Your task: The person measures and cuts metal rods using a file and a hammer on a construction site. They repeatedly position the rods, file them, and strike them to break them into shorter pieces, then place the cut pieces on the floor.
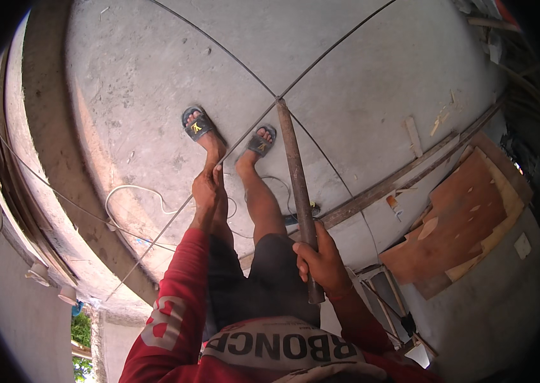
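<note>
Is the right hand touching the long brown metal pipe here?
Touching. The head view shows the right hand closed around the long brown metal pipe near its lower end, covering part of its surface.

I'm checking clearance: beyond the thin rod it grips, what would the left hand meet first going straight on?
In the picture, the left ankle lies first in line ahead of the left hand. Depth is unclear, though; the hand seems higher and might pass above it.
</note>
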Demonstrator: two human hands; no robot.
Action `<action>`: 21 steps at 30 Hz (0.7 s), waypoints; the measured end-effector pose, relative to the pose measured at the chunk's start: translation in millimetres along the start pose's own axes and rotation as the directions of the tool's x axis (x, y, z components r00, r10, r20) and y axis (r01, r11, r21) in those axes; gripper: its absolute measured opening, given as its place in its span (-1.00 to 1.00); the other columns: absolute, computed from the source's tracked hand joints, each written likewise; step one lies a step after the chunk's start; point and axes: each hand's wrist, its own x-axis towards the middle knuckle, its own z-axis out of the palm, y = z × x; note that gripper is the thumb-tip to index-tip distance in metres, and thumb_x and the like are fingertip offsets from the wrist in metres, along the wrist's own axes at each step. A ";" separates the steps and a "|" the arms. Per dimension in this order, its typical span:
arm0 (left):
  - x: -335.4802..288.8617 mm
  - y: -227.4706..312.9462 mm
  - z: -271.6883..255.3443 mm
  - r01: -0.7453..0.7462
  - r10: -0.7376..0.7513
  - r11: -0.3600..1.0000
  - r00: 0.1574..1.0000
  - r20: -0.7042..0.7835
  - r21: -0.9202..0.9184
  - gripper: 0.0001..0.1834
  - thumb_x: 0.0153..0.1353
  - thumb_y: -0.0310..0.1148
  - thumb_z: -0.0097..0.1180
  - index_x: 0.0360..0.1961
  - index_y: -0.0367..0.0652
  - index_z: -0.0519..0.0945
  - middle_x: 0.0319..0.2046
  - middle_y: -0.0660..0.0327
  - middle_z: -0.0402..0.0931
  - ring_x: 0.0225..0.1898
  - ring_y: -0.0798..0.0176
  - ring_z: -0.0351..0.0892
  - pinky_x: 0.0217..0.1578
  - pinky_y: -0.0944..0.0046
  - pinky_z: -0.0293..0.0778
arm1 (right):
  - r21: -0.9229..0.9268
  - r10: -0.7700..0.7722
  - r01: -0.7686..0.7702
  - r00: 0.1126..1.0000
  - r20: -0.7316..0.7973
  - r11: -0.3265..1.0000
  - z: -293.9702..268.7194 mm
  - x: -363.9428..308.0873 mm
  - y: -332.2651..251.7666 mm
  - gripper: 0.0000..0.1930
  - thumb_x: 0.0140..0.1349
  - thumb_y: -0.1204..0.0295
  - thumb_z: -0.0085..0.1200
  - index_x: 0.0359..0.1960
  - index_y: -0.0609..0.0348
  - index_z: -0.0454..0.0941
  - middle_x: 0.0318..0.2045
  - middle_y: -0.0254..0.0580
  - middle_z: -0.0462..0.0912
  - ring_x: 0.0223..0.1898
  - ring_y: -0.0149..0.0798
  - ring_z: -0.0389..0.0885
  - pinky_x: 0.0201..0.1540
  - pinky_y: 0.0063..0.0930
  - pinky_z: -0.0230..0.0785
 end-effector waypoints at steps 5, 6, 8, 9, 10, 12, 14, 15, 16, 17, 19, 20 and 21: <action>15.9 -0.3 0.7 -0.006 0.006 1.000 0.999 0.037 0.000 -0.63 0.46 -0.07 -0.10 -0.26 -0.13 0.59 -0.44 -0.16 0.58 -0.34 -0.31 0.58 -0.36 -0.12 0.43 | 0.046 -0.063 0.067 0.994 -0.084 0.997 31.8 10.3 14.1 -0.65 0.32 0.50 0.03 0.09 0.30 0.30 -0.60 -0.34 0.41 -0.71 -0.49 0.40 -0.70 -0.53 0.31; 18.9 -0.7 1.0 -0.008 0.008 1.000 0.999 0.041 -0.002 -0.63 0.46 -0.07 -0.10 -0.26 -0.14 0.59 -0.44 -0.16 0.58 -0.34 -0.31 0.58 -0.36 -0.12 0.43 | 0.035 -0.069 0.073 0.993 -0.092 0.997 34.5 11.8 15.7 -0.66 0.32 0.51 0.02 0.09 0.30 0.29 -0.57 -0.34 0.41 -0.71 -0.50 0.39 -0.71 -0.53 0.30; 20.4 -0.6 2.3 0.008 -0.007 1.000 0.999 0.052 -0.026 -0.62 0.45 -0.06 -0.09 -0.25 -0.15 0.59 -0.42 -0.17 0.59 -0.32 -0.31 0.59 -0.34 -0.12 0.44 | 0.007 -0.067 0.069 0.991 -0.116 0.998 37.6 13.7 20.7 -0.66 0.33 0.52 0.01 0.10 0.31 0.27 -0.52 -0.32 0.40 -0.70 -0.51 0.37 -0.71 -0.52 0.28; 21.3 -1.4 1.7 0.025 -0.022 0.999 0.998 0.058 -0.046 -0.61 0.45 -0.05 -0.07 -0.24 -0.15 0.59 -0.40 -0.17 0.60 -0.30 -0.30 0.60 -0.32 -0.13 0.45 | -0.016 -0.073 0.072 0.989 -0.131 0.997 39.8 15.4 24.8 -0.66 0.33 0.51 0.01 0.10 0.30 0.27 -0.52 -0.32 0.40 -0.70 -0.51 0.37 -0.71 -0.53 0.28; 21.5 -1.9 1.2 0.042 -0.039 0.998 0.997 0.063 -0.055 -0.61 0.44 -0.04 -0.06 -0.23 -0.14 0.60 -0.38 -0.17 0.61 -0.28 -0.29 0.61 -0.31 -0.14 0.47 | -0.038 -0.083 0.078 0.986 -0.147 0.996 41.8 17.3 29.8 -0.66 0.34 0.50 0.01 0.10 0.29 0.27 -0.52 -0.32 0.40 -0.70 -0.51 0.37 -0.71 -0.53 0.27; 24.2 -2.9 -0.3 0.040 -0.037 0.999 0.997 0.072 -0.038 -0.61 0.44 -0.04 -0.06 -0.26 -0.15 0.59 -0.39 -0.16 0.61 -0.29 -0.29 0.61 -0.31 -0.13 0.46 | -0.129 -0.146 0.124 0.974 -0.173 0.984 44.2 23.3 42.0 -0.65 0.34 0.48 0.01 0.11 0.28 0.27 -0.53 -0.32 0.42 -0.69 -0.50 0.39 -0.71 -0.51 0.27; 26.8 -3.3 -2.5 0.022 -0.020 0.999 0.998 0.068 -0.024 -0.61 0.45 -0.05 -0.08 -0.26 -0.15 0.59 -0.42 -0.16 0.60 -0.31 -0.30 0.60 -0.33 -0.13 0.45 | -0.266 -0.249 0.194 0.949 -0.191 0.944 46.2 33.6 55.6 -0.63 0.34 0.46 0.03 0.12 0.28 0.27 -0.53 -0.29 0.45 -0.69 -0.47 0.43 -0.69 -0.49 0.29; 27.8 -3.2 -3.5 0.007 -0.005 1.000 0.998 0.058 -0.026 -0.61 0.46 -0.05 -0.10 -0.25 -0.14 0.59 -0.43 -0.16 0.59 -0.32 -0.31 0.59 -0.34 -0.13 0.44 | -0.337 -0.275 0.196 0.939 -0.208 0.921 48.0 37.7 63.2 -0.62 0.33 0.45 0.04 0.12 0.28 0.28 -0.54 -0.28 0.47 -0.68 -0.46 0.44 -0.68 -0.47 0.30; 28.7 -2.8 -4.6 0.007 -0.006 1.000 0.998 0.061 -0.020 -0.61 0.47 -0.05 -0.13 -0.25 -0.13 0.59 -0.45 -0.16 0.58 -0.33 -0.32 0.58 -0.35 -0.13 0.43 | -0.405 -0.301 0.193 0.927 -0.222 0.894 50.1 41.1 70.9 -0.62 0.33 0.44 0.04 0.12 0.29 0.28 -0.54 -0.26 0.48 -0.67 -0.44 0.46 -0.67 -0.45 0.31; 28.7 -1.8 -5.6 0.008 -0.006 1.000 0.999 0.053 -0.025 -0.61 0.47 -0.06 -0.13 -0.25 -0.13 0.59 -0.45 -0.16 0.58 -0.33 -0.32 0.58 -0.35 -0.13 0.43 | -0.471 -0.328 0.189 0.915 -0.234 0.862 51.7 44.3 77.8 -0.61 0.32 0.44 0.05 0.12 0.29 0.28 -0.54 -0.24 0.50 -0.67 -0.43 0.48 -0.66 -0.44 0.33; 30.8 0.3 -7.8 0.035 -0.033 0.999 0.998 0.060 -0.027 -0.60 0.47 -0.06 -0.13 -0.26 -0.14 0.58 -0.46 -0.16 0.58 -0.34 -0.32 0.58 -0.35 -0.13 0.44 | -0.525 -0.332 0.162 0.910 -0.247 0.836 54.8 51.6 88.6 -0.61 0.31 0.44 0.06 0.12 0.29 0.29 -0.56 -0.23 0.51 -0.65 -0.41 0.50 -0.64 -0.42 0.35; 32.3 0.9 -9.6 0.027 -0.026 0.999 0.998 0.054 -0.024 -0.60 0.47 -0.05 -0.12 -0.26 -0.14 0.58 -0.45 -0.16 0.58 -0.33 -0.32 0.59 -0.34 -0.13 0.44 | -0.549 -0.331 0.144 0.907 -0.259 0.823 55.9 53.9 92.4 -0.61 0.31 0.44 0.06 0.11 0.30 0.30 -0.56 -0.23 0.52 -0.65 -0.40 0.51 -0.63 -0.41 0.36; 34.9 1.3 -11.3 0.023 -0.022 0.999 0.999 0.043 -0.023 -0.60 0.47 -0.05 -0.12 -0.26 -0.14 0.58 -0.44 -0.16 0.58 -0.33 -0.32 0.59 -0.34 -0.14 0.44 | -0.554 -0.366 0.174 0.895 -0.256 0.814 55.3 56.7 94.1 -0.62 0.31 0.44 0.06 0.11 0.29 0.30 -0.57 -0.25 0.51 -0.66 -0.41 0.50 -0.64 -0.42 0.35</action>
